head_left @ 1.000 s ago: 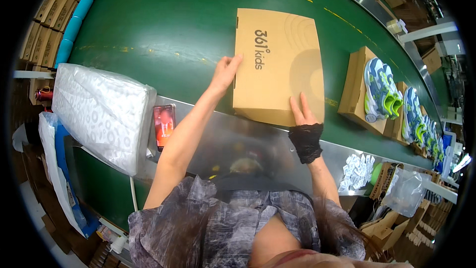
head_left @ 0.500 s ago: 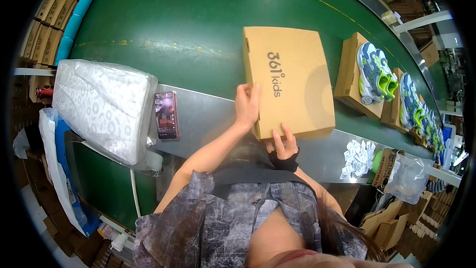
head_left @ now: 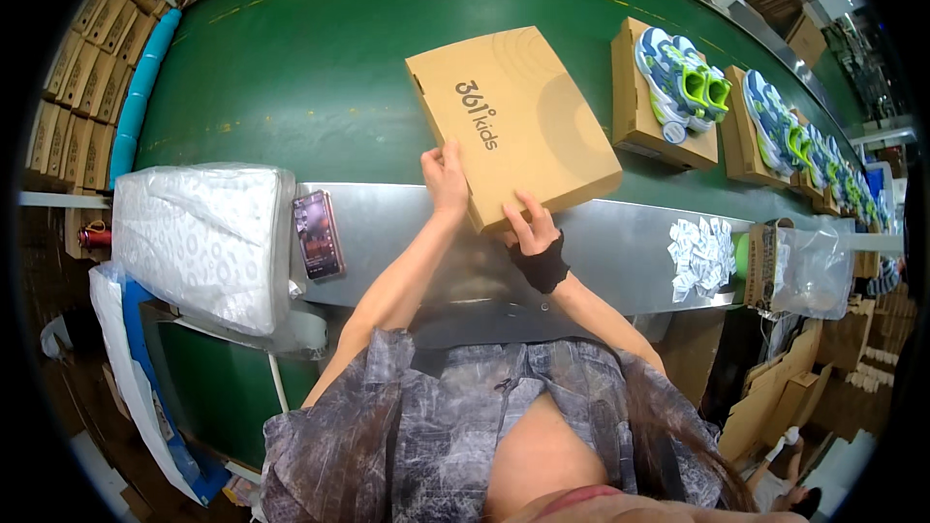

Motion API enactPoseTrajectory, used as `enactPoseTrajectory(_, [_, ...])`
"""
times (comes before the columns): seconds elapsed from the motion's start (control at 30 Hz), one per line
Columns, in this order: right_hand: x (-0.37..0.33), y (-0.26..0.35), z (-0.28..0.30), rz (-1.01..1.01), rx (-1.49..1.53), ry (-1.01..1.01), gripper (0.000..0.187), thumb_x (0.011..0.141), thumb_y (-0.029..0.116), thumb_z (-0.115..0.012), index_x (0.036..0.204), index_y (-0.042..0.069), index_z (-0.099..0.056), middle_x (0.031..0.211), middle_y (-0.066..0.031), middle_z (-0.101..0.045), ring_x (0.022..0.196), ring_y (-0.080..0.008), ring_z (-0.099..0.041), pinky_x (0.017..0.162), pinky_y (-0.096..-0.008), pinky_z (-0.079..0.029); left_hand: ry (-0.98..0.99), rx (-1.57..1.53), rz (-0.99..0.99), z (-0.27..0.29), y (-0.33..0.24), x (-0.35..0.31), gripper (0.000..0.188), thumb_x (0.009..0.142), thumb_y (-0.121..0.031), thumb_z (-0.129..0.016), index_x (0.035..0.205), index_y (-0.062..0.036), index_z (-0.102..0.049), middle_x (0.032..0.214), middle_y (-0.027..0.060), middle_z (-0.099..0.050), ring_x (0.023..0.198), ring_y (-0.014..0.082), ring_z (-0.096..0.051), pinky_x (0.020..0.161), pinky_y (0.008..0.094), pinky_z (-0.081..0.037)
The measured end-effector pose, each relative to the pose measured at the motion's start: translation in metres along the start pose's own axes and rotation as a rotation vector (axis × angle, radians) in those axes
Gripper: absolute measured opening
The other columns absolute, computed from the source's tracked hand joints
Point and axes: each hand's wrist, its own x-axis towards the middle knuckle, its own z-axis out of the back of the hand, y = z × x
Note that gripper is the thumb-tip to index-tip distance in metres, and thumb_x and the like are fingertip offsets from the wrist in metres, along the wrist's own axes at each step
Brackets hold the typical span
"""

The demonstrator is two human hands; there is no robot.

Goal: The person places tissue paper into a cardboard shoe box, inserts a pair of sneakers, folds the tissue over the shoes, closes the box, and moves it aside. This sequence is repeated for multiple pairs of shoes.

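A closed brown cardboard shoebox (head_left: 542, 126) with dark lettering on its lid lies at a slant, partly over the green belt (head_left: 320, 87) and partly over the metal edge. My left hand (head_left: 446, 179) grips its left side, fingers curled at the lid's edge. At the near edge, my right hand (head_left: 531, 230), in a black fingerless wrist cover (head_left: 544, 266), holds the box with fingers on the lid; its thumb is mostly hidden. To the right, a pair of blue, white and lime sneakers (head_left: 678, 87) rests on another brown box (head_left: 639, 140).
More sneakers on boxes (head_left: 775, 121) line the belt at right. Small white packets (head_left: 702, 257) are heaped on the metal ledge (head_left: 620, 276). A phone (head_left: 319, 234) and a plastic-wrapped stack of patterned paper (head_left: 203, 242) sit at left, and stacked boxes (head_left: 77, 87) stand beyond.
Both hands have shifted left and away from me with the shoebox, which has turned counterclockwise. The whole view has shifted too, and a box now shows at the far left edge of the belt.
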Motion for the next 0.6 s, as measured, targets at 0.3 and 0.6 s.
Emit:
enactPoseTrajectory(0.3, [-0.028,-0.005,0.028,-0.003,0.186,0.238,0.047,0.064,0.003,-0.064,0.109,0.007,-0.053,0.117,-0.0226,-0.042,0.091,-0.0349,-0.056,0.069,-0.0358,-0.051,-0.083,0.021,-0.09,0.014,-0.006,-0.054,0.042,0.089,-0.034,-0.044,0.102,0.0053,-0.035,0.097,0.0172,-0.05,0.089,0.0221,-0.051,0.078,0.032,-0.041])
enactPoseTrajectory(0.6, [-0.053,-0.019,0.009,0.155,0.16,0.072,0.067,0.054,-0.002,-0.068,0.114,0.014,-0.043,0.121,-0.0206,-0.039,0.094,-0.033,-0.054,0.058,-0.0311,-0.05,-0.095,-0.112,-0.041,0.016,0.021,-0.071,0.042,0.089,-0.033,-0.044,0.102,0.0057,-0.036,0.094,0.0166,-0.053,0.083,0.0195,-0.054,0.072,0.0315,-0.043])
